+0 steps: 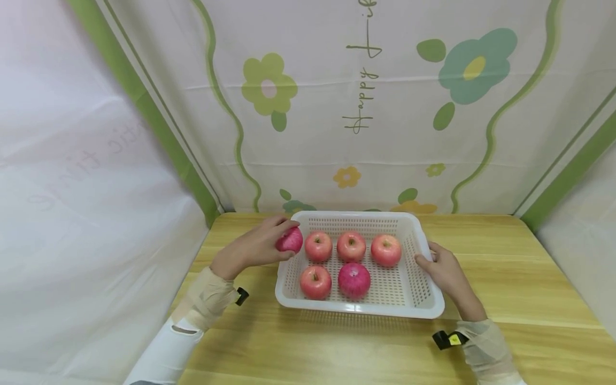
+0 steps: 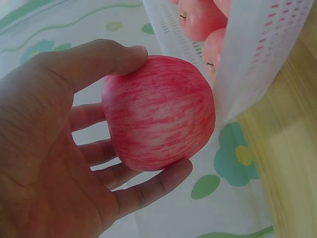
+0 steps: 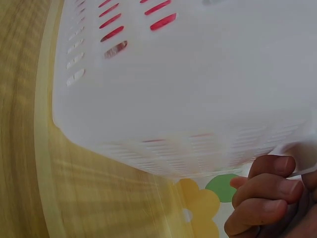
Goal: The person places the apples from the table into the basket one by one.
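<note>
Head view has my left hand point(image 1: 250, 247) wrapped around an apple point(image 1: 290, 240), thumb on top and fingers curled underneath, right at the left rim of the white basket point(image 1: 430, 299). It isn't in the basket yet, more like hovering at the edge. My right hand point(image 1: 445, 270) is on the basket's right rim, fingers curled over the lip to steady it.

Five apples already sit inside: three along the back row point(image 1: 351, 246) and two in front point(image 1: 335, 280). The open spot looks like front right, which is the far side from the hand with the apple.

What worries me: the apple is smooth and round, and the left wrist view shows it resting mostly on fingertips point(image 2: 163, 181), so it could roll off if I tilt. It could also clip the rim going over, or drop onto the back-left apple point(image 1: 318, 246) and bruise both. If my right hand lets go, a bump might slide the basket on the table point(image 1: 505, 251).
</note>
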The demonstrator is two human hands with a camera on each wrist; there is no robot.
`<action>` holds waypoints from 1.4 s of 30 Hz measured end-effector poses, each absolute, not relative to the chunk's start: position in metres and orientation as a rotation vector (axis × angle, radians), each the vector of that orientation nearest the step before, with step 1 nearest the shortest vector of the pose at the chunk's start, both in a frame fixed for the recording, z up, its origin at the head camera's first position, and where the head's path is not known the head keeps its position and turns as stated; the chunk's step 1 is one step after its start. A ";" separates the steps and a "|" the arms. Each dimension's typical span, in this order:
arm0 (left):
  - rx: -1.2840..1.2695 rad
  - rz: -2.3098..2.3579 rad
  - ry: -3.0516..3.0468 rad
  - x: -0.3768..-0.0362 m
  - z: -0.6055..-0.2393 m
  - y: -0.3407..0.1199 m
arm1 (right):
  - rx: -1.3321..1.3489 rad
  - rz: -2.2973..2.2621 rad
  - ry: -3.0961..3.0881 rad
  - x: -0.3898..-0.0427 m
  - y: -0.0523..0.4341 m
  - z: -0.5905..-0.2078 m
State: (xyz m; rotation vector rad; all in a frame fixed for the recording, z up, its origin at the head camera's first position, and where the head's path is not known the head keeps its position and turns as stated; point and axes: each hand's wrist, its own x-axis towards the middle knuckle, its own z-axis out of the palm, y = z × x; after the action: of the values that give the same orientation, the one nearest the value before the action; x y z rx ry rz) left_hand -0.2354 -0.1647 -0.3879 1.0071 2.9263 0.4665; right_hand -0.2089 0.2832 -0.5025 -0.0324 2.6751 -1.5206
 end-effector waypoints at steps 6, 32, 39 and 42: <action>1.070 0.450 2.921 -0.236 -0.387 -0.153 | -0.026 -1.505 2.688 -0.209 0.285 -0.503; 1.080 0.421 2.865 -0.240 -0.374 -0.115 | -0.055 -1.513 2.691 -0.209 0.285 -0.503; 1.034 0.381 2.851 -0.240 -0.372 -0.105 | -0.054 -1.523 2.677 -0.208 0.284 -0.503; 1.051 0.372 2.841 -0.241 -0.371 -0.102 | -0.052 -1.514 2.683 -0.209 0.284 -0.503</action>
State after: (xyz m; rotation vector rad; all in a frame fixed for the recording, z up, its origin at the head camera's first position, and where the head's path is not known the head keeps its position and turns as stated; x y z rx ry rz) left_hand -0.2407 -0.1018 -0.3712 1.0512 2.8409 0.3720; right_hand -0.2085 0.2843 -0.5031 -0.0516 2.6833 -1.5145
